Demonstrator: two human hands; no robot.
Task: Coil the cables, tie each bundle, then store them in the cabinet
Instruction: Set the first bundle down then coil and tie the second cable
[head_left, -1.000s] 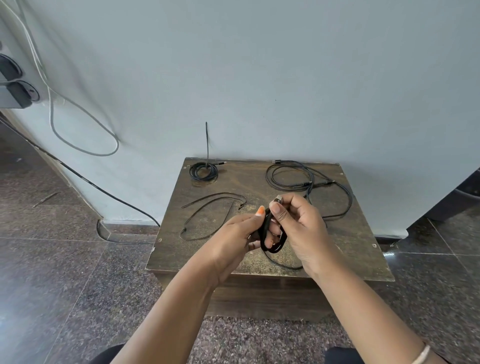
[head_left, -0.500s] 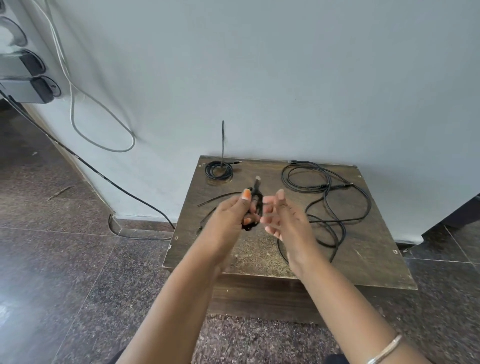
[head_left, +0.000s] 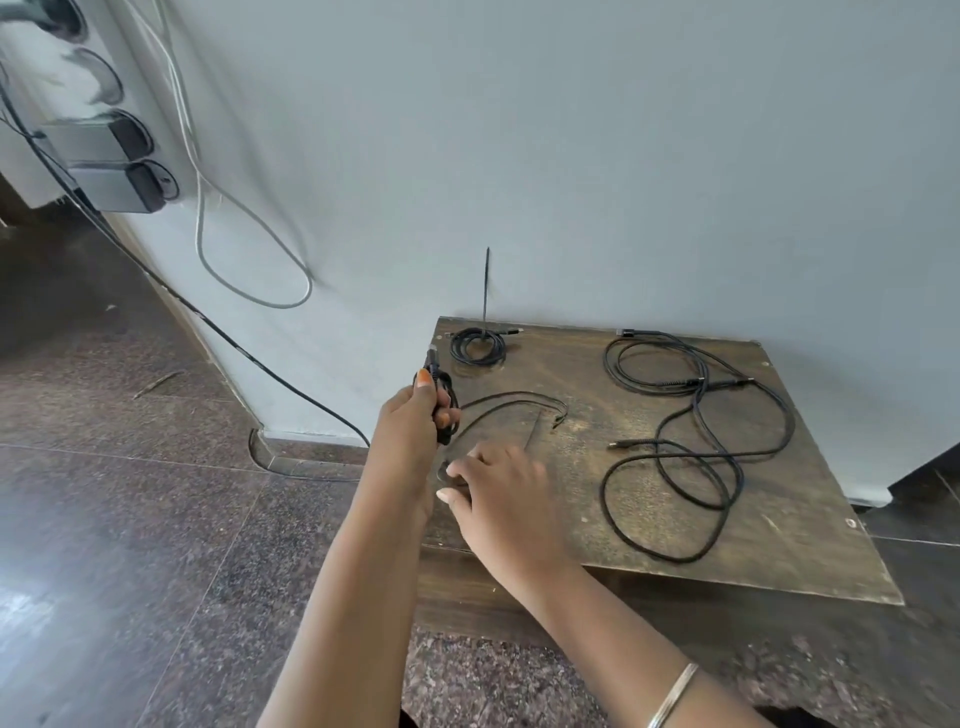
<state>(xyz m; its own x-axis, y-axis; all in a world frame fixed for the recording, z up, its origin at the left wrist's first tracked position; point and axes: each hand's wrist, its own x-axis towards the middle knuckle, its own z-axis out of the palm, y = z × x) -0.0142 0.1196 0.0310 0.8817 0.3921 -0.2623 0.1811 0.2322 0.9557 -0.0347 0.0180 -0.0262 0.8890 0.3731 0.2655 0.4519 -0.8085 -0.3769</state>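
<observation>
Cables lie across a low wooden bench (head_left: 769, 545) that stands against a pale wall (head_left: 571, 130). One coiled bundle (head_left: 441, 400) of black cable is clenched in the left hand (head_left: 410, 421), raised just over the bench's left edge, with a plug end sticking up above the thumb. The right hand (head_left: 498, 488) reaches low over the front-left part of the bench, palm down and fingers spread, holding nothing; its fingertips (head_left: 457, 470) are at a thin black tie strip (head_left: 498, 410) that lies loose along the left side of the top. I cannot tell whether they touch it. At the back-left corner sits a small tied coil (head_left: 478, 347), with a tie tail standing upright from it against the wall. A long loose black cable (head_left: 696, 441) sprawls in open loops over the right half of the bench, from the back edge almost to the front edge. A thin bangle (head_left: 672, 696) circles the right wrist. On the wall at the far left, adapters (head_left: 114, 166) sit in sockets, and a grey cord (head_left: 249, 249) hangs in a loop.
</observation>
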